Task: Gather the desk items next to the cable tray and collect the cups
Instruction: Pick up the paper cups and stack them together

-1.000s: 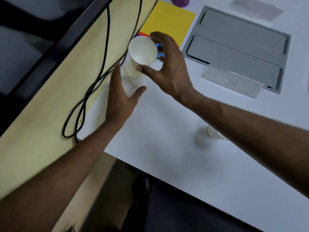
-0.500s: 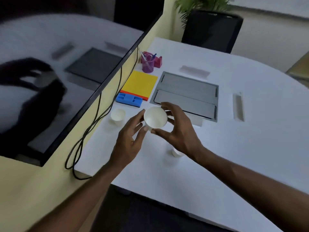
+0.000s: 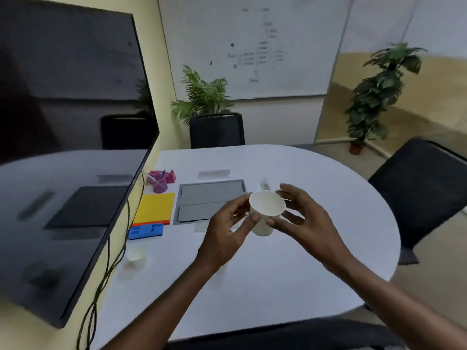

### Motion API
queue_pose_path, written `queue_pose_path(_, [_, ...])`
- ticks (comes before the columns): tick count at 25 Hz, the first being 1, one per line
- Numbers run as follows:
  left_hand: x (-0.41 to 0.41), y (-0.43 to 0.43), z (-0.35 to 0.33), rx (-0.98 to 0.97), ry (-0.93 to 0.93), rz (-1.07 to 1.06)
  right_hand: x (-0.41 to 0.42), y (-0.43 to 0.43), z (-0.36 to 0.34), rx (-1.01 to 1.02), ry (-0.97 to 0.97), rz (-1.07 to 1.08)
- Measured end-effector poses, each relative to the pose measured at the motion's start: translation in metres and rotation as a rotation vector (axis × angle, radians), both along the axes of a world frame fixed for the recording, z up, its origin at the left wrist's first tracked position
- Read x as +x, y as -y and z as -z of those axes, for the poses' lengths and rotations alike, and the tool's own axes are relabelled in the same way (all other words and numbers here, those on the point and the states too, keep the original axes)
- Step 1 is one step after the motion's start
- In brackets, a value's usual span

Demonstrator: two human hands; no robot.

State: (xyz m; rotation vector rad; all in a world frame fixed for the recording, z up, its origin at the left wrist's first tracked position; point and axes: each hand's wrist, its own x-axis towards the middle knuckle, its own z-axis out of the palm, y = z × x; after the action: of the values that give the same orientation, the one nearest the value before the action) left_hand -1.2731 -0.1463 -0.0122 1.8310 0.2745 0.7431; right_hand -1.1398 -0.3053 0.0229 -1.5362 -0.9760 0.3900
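A white paper cup (image 3: 266, 210) is held in the air above the white table (image 3: 290, 286), its mouth tilted toward me. My right hand (image 3: 309, 223) grips it from the right, thumb under its side. My left hand (image 3: 225, 233) pinches its left side with thumb and fingertips. A second white paper cup (image 3: 137, 256) stands on the table at the left, near the monitor cables. The grey cable tray (image 3: 211, 198) is set in the table behind my hands. Left of it lie a yellow pad (image 3: 155, 208) and a blue holder (image 3: 146, 231).
A large dark monitor (image 3: 70, 160) fills the left, with black cables (image 3: 108, 269) hanging along the table's left edge. A purple pen cup (image 3: 159, 185) and pink tape dispenser (image 3: 169, 176) stand behind the pad. Black chairs (image 3: 419, 188) are at the right and far side.
The cup was lifted from near the cables and carried right, over the table's middle. My left hand came up to hold it too. My view rose from the table to the room.
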Motion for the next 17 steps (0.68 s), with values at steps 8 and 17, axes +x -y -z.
queue_pose_path(8, [0.076, 0.108, -0.051, 0.085, -0.012, 0.233, 0.038, 0.134, -0.024, 0.091, -0.122, 0.210])
queue_pose_path(17, [0.227, 0.252, -0.052, 0.061, -0.026, 0.261, 0.177, 0.272, -0.026, 0.106, -0.159, 0.293])
